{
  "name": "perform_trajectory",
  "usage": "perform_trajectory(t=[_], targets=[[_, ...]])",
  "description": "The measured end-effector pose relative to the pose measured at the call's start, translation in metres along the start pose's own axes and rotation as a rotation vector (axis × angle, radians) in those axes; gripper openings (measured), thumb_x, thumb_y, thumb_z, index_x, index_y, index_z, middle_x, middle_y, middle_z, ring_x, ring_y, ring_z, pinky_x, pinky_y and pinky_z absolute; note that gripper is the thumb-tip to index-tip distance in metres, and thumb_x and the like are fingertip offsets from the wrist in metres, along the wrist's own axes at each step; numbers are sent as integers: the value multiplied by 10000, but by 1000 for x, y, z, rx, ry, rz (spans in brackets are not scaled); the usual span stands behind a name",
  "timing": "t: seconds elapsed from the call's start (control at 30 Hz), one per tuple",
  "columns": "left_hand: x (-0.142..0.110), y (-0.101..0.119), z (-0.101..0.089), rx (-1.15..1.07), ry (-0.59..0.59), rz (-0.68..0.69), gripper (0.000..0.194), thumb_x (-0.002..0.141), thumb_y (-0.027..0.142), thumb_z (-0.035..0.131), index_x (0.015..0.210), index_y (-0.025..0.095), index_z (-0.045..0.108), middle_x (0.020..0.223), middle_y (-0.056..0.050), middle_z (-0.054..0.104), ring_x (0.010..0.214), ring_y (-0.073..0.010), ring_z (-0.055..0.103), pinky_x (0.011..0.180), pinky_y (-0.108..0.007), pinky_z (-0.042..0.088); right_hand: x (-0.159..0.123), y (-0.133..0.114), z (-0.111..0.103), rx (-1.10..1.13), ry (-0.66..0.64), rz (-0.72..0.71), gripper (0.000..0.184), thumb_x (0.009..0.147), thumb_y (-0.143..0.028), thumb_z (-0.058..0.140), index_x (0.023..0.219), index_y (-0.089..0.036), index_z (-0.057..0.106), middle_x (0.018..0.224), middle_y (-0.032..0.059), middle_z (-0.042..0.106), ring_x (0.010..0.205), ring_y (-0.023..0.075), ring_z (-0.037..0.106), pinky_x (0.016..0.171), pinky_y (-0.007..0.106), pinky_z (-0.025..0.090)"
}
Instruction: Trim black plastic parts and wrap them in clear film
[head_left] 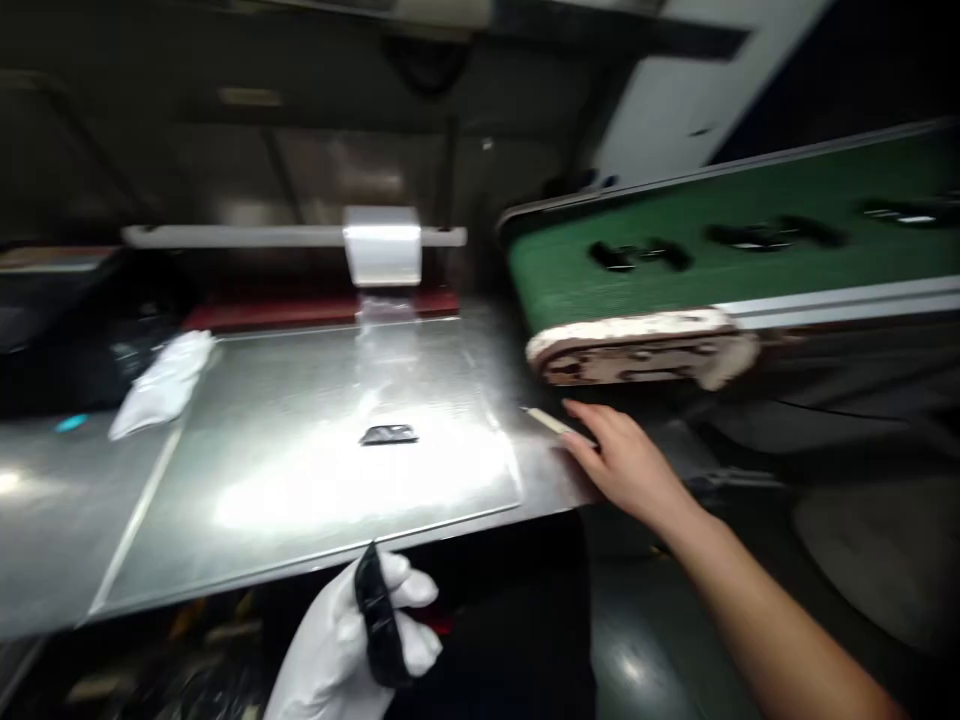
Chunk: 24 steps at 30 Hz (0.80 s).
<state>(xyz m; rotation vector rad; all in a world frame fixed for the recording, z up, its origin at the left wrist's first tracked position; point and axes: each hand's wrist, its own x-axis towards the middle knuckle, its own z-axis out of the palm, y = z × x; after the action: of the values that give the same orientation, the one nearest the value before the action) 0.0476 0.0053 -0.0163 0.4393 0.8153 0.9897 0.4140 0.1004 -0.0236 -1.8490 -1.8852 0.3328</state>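
Note:
My left hand (360,630), in a white glove, grips a curved, glossy black plastic part (380,620) in front of the table's near edge. My bare right hand (619,455) is at the table's right edge. A slim cream-coloured stick-like tool (549,420) with a dark thin tip runs between its thumb and fingers, the tip pointing left. On the glass-like sheet (262,420) covering the metal table lies a small dark flat piece (388,434). Motion blur hides fine detail.
A green conveyor belt (555,275) carries several black parts (637,255) at the right. Behind the sheet, a white roll (382,245) hangs on a pale rod (240,237). A white glove (166,383) lies at the left, near a small blue item (71,422).

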Motion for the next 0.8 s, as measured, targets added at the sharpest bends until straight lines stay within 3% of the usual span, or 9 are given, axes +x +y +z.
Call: perform_trajectory(t=[0.13, 0.3, 0.47, 0.57, 0.67, 0.8], targets=[[-10, 6, -16, -190, -119, 201, 352, 890, 460, 786, 1139, 212, 782, 1038, -73, 799, 680, -155, 754, 745, -306, 626, 24, -5, 26, -90, -90, -38, 402, 982, -420, 543, 1249, -158, 689, 1172, 212, 688, 1142, 428, 644, 994, 608, 483], [-5, 9, -32, -250, -217, 285, 343, 951, 434, 727, 1210, 210, 758, 1101, -76, 808, 718, -144, 777, 752, -271, 637, 0, -39, 17, -67, -137, -92, 280, 1019, -392, 593, 1262, -267, 654, 1278, 139, 678, 1068, 296, 705, 872, 426, 561], [-4, 15, -39, -228, -166, 246, 311, 967, 404, 700, 1214, 226, 762, 1236, -92, 784, 684, -150, 771, 725, -290, 641, -22, -120, 19, 207, -373, -347, 387, 1083, -359, 500, 1462, -384, 575, 1209, 52, 728, 1080, 250, 715, 850, 358, 592], [-4, 16, -39, -185, -114, 231, 328, 987, 420, 657, 1228, 224, 761, 1362, -113, 725, 662, -151, 758, 707, -306, 631, -24, -164, 26, 344, -551, -450, 420, 1080, -264, 529, 1483, -377, 558, 1048, 21, 728, 913, 177, 712, 750, 278, 572], [-5, 14, -39, -168, -78, 234, 364, 979, 444, 657, 1240, 209, 754, 1408, -128, 695, 634, -150, 743, 678, -312, 612, -24, -189, 32, 423, -635, -493, 445, 1058, -204, 567, 1482, -336, 560, 994, 6, 724, 828, 145, 696, 710, 252, 555], [-8, 12, -41, -156, -54, 216, 350, 957, 447, 691, 1222, 229, 758, 1312, -109, 751, 637, -159, 740, 688, -320, 602, -26, -203, 35, 407, -674, -524, 441, 1038, -185, 583, 1464, -302, 582, 1141, 22, 751, 962, 174, 724, 835, 281, 583]])
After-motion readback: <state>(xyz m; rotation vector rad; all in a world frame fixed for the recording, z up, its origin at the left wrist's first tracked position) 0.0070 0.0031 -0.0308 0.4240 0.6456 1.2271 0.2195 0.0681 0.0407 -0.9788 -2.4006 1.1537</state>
